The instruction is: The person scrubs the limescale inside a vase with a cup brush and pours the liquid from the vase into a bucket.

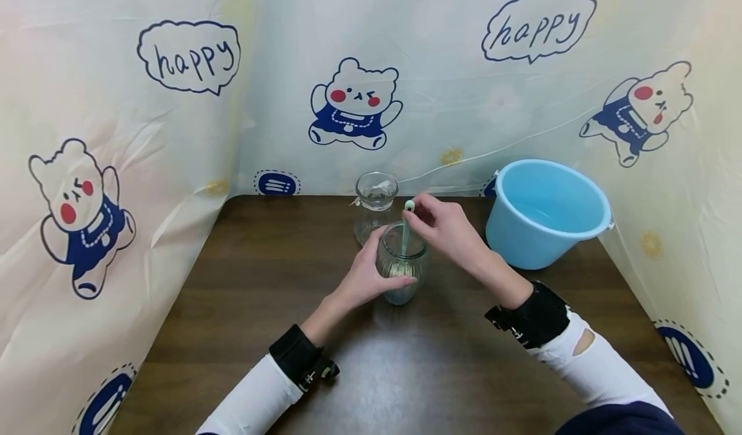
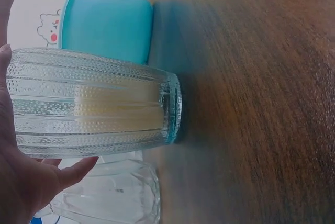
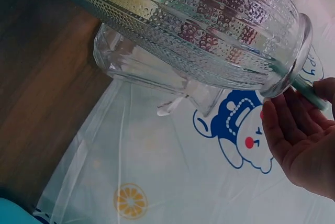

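Note:
My left hand (image 1: 366, 272) grips a ribbed, dotted clear glass vase (image 2: 47, 98) round its side, thumb on the near face. The vase stands upright at the middle of the table. Above its rim my right hand (image 1: 449, 229) pinches the pale green handle of a bottle brush (image 1: 406, 236) near the end. That handle passes down through the mouth, and the pale yellow brush head (image 2: 120, 106) shows through the glass near the bottom. Whether the head is sponge or bristle cannot be told through the textured glass.
Just behind stands a second clear glass vase (image 1: 377, 190) with a ribbon bow at its neck. A light blue bucket (image 1: 516, 229) is at the back right of the brown wooden table (image 1: 255, 280). Printed cloth (image 1: 440, 132) hangs along the back and sides.

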`<state>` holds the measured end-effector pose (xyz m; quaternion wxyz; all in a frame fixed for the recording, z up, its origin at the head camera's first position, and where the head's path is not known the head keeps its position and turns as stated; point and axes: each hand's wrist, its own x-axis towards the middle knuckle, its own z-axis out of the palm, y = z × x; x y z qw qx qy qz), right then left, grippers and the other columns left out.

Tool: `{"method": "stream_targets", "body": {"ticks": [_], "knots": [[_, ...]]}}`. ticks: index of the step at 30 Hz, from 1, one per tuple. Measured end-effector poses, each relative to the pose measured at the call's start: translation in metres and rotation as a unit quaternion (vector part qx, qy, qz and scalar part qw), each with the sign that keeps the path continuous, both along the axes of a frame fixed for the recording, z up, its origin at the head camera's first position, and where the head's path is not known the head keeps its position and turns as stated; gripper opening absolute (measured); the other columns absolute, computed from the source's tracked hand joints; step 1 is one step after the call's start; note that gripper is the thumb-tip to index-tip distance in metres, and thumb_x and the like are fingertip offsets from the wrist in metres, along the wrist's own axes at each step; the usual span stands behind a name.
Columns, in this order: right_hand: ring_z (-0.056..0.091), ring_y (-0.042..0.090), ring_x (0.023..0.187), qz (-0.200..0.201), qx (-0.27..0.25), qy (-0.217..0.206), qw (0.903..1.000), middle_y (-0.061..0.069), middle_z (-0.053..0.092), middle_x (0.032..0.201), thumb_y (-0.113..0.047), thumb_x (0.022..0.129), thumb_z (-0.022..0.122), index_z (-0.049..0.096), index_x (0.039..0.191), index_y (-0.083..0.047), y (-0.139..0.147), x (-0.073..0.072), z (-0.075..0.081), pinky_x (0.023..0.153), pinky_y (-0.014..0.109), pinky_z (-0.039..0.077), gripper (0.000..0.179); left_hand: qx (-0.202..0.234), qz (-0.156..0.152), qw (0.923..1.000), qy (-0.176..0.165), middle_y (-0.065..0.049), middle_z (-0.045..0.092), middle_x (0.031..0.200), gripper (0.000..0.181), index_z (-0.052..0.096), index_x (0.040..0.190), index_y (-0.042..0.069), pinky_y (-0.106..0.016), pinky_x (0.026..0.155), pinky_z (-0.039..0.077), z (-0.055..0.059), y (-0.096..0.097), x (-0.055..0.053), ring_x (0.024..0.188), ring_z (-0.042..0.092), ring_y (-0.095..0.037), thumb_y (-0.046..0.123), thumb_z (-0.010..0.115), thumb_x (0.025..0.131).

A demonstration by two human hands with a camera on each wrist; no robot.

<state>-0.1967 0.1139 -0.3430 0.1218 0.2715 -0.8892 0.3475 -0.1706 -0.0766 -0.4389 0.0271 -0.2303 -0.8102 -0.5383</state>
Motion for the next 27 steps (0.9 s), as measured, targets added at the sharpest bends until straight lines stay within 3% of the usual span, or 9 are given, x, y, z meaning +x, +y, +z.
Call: {"method": "stream_targets", "body": {"ticks": [2, 3, 9, 13, 17, 23, 27], "knots": [[0.062, 0.010, 0.078, 0.002, -0.004, 0.003, 1.0000, 0.002, 0.069, 0.087, -0.024, 0.094, 0.063, 0.064, 0.099, -0.011, 0.000, 0.002, 0.001, 0.069, 0.033, 0.057, 0.013, 0.007, -0.005, 1.0000, -0.002, -0.014, 0.045, 0.141, 0.095, 0.030, 0.148, 0.011, -0.056, 0.097, 0.044, 0.007, 0.001, 0.004, 0.121, 0.047, -0.025, 0.027, 0.085, 0.071], [0.063, 0.010, 0.079, 0.002, -0.006, 0.007, 1.0000, 0.002, 0.070, 0.088, -0.023, 0.094, 0.063, 0.065, 0.099, -0.011, 0.001, 0.003, 0.002, 0.070, 0.033, 0.057, 0.014, 0.007, -0.004, 1.0000, -0.002, -0.013, 0.045, 0.142, 0.096, 0.030, 0.149, 0.013, -0.055, 0.097, 0.044, 0.006, 0.001, 0.002, 0.121, 0.047, -0.025, 0.028, 0.085, 0.071], [0.052, 0.013, 0.066, 0.007, -0.015, 0.017, 0.9997, 0.002, 0.059, 0.074, -0.028, 0.097, 0.059, 0.065, 0.097, -0.012, 0.003, 0.005, 0.008, 0.057, 0.030, 0.047, 0.017, -0.018, 0.016, 0.9997, -0.004, 0.000, 0.036, 0.151, 0.107, 0.022, 0.153, 0.034, -0.050, 0.101, 0.042, -0.017, 0.001, -0.012, 0.129, 0.041, -0.018, 0.048, 0.084, 0.066], [0.047, 0.013, 0.060, 0.013, -0.017, 0.010, 0.9997, 0.002, 0.050, 0.067, -0.033, 0.099, 0.054, 0.062, 0.092, -0.015, 0.004, 0.007, 0.010, 0.052, 0.028, 0.042, 0.021, -0.006, 0.012, 0.9999, 0.008, -0.003, 0.045, 0.142, 0.101, 0.030, 0.148, 0.032, -0.049, 0.094, 0.047, -0.022, 0.001, -0.016, 0.121, 0.048, -0.022, 0.050, 0.084, 0.064], [0.052, 0.007, 0.060, 0.019, -0.027, 0.022, 0.9992, 0.003, 0.057, 0.068, -0.033, 0.100, 0.052, 0.065, 0.096, -0.012, 0.004, 0.011, 0.018, 0.053, 0.026, 0.047, 0.025, 0.002, 0.004, 0.9999, 0.010, -0.003, 0.050, 0.137, 0.098, 0.033, 0.144, 0.023, -0.045, 0.094, 0.048, -0.016, 0.001, -0.017, 0.117, 0.051, -0.019, 0.043, 0.086, 0.065], [0.059, 0.004, 0.063, 0.028, -0.094, 0.043, 0.9943, 0.001, 0.070, 0.079, -0.030, 0.100, 0.052, 0.067, 0.097, -0.009, 0.006, 0.016, 0.045, 0.057, 0.024, 0.053, 0.026, 0.034, -0.028, 0.9989, 0.015, -0.020, 0.052, 0.135, 0.095, 0.031, 0.143, 0.007, -0.052, 0.097, 0.045, 0.005, 0.003, -0.006, 0.119, 0.051, -0.030, 0.021, 0.087, 0.068], [0.063, 0.001, 0.067, 0.025, -0.130, 0.036, 0.9906, 0.005, 0.072, 0.084, -0.027, 0.099, 0.055, 0.066, 0.096, -0.007, 0.006, 0.020, 0.059, 0.065, 0.023, 0.057, 0.024, 0.021, -0.028, 0.9993, 0.012, -0.021, 0.051, 0.136, 0.096, 0.030, 0.146, 0.008, -0.051, 0.100, 0.043, 0.013, 0.003, -0.001, 0.121, 0.049, -0.029, 0.019, 0.086, 0.069]]}}
